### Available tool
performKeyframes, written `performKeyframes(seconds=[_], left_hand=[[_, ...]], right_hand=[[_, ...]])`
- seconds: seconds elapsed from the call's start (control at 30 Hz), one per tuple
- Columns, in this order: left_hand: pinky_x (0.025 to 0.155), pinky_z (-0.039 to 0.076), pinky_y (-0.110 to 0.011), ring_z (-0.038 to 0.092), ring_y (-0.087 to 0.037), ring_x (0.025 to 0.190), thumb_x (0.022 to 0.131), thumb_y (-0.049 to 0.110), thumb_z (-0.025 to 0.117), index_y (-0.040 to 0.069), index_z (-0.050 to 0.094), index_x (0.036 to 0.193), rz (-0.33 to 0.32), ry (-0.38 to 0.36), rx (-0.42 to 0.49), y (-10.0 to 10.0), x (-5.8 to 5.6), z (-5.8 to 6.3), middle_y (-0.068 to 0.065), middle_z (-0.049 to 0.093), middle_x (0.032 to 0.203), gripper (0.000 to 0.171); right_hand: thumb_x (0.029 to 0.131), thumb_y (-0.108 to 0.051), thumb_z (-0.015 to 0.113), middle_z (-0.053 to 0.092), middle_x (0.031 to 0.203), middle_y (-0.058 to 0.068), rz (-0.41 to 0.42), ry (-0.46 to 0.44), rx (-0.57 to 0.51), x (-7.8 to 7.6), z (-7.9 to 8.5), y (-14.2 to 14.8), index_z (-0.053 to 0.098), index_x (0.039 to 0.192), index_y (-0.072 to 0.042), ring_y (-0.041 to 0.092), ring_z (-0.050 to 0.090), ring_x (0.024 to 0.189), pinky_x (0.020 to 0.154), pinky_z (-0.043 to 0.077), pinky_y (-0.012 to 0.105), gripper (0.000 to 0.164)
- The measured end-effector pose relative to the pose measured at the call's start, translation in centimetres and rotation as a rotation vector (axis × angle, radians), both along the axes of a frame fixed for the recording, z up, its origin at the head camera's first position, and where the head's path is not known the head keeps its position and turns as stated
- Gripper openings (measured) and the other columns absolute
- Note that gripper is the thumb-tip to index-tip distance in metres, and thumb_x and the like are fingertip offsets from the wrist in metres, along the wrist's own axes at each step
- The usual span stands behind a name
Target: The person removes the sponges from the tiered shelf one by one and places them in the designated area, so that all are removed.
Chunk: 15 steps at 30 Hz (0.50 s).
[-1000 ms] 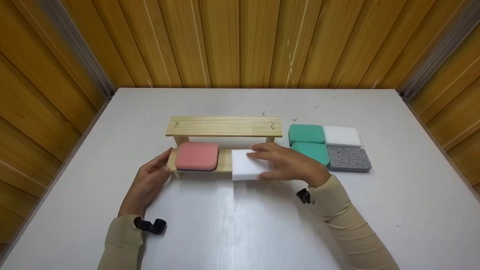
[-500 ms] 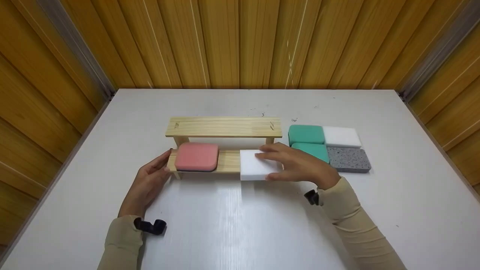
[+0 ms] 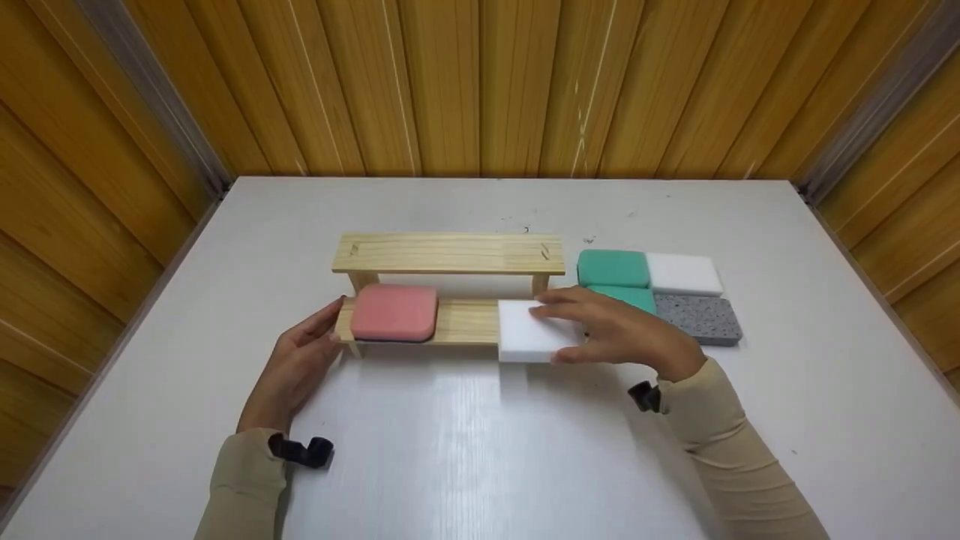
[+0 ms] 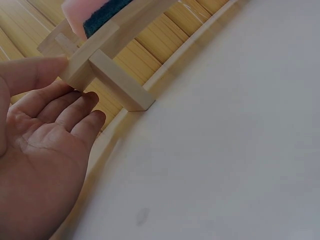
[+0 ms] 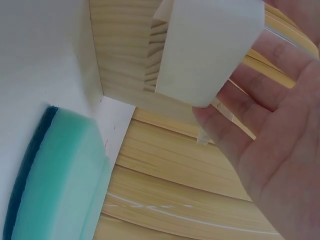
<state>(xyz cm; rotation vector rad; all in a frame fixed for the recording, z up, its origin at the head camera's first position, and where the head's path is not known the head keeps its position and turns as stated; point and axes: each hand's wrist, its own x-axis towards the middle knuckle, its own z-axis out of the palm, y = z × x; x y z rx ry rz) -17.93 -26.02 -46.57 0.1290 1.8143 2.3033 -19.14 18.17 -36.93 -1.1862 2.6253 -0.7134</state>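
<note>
The fingers of your right hand (image 3: 619,330) are clamped on a white sponge (image 3: 529,337), thumb at its near edge and a fingertip on its top toward the far side; the sponge is at the right end of the lower board (image 3: 466,322) of a wooden rack (image 3: 450,253), jutting past the board's near edge. Your left hand (image 3: 292,367) pinches that board's left end, thumb above and forefinger below. Just right of it on the board lies a pink sponge (image 3: 394,311). Right of the rack, on the worktop (image 3: 450,465), four sponges sit grouped: a far green sponge (image 3: 611,268), a near green sponge (image 3: 622,298) partly behind your right hand, a second white sponge (image 3: 684,273), and a grey sponge (image 3: 697,319).
</note>
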Motion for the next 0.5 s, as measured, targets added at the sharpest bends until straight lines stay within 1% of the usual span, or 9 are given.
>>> performKeyframes(seconds=[0.1,0.2,0.3,0.5], left_hand=[[0.11,0.037,-0.018,0.018,-0.026,0.148,0.095,0.004,0.055,0.001,0.022,0.151,-0.01,0.015,0.021,0.0,0.0,0.0,-0.012,0.016,0.161,0.065],[0.11,0.037,-0.019,0.017,-0.026,0.148,0.095,0.003,0.055,0.001,0.023,0.151,-0.01,0.019,0.031,0.0,0.0,0.0,-0.012,0.016,0.161,0.064],[0.11,0.037,-0.018,0.016,-0.026,0.149,0.095,0.003,0.055,0.001,0.022,0.151,-0.002,0.008,0.032,0.0,0.1,0.1,-0.012,0.015,0.161,0.065],[0.11,0.036,-0.019,0.015,-0.025,0.149,0.095,0.0,0.053,0.001,0.021,0.152,0.002,-0.013,0.056,0.1,0.1,0.1,-0.01,0.014,0.162,0.065]], right_hand=[[0.083,-0.031,0.074,0.045,0.147,0.011,-0.018,-0.035,-0.022,0.1,0.1,0.5,0.054,0.136,-0.012,0.033,0.038,0.138,0.112,0.036,0.053,0.06],[0.082,-0.032,0.076,0.045,0.146,0.01,-0.031,-0.05,-0.03,0.1,0.2,1.0,0.055,0.136,-0.013,0.032,0.039,0.137,0.111,0.037,0.053,0.061],[0.081,-0.031,0.077,0.047,0.145,0.009,-0.039,-0.046,-0.039,0.0,0.2,1.4,0.055,0.135,-0.013,0.031,0.041,0.136,0.11,0.039,0.051,0.061],[0.078,-0.03,0.079,0.051,0.14,0.011,-0.037,-0.002,-0.063,0.1,-0.2,2.3,0.058,0.133,-0.01,0.033,0.044,0.132,0.106,0.042,0.052,0.062]])
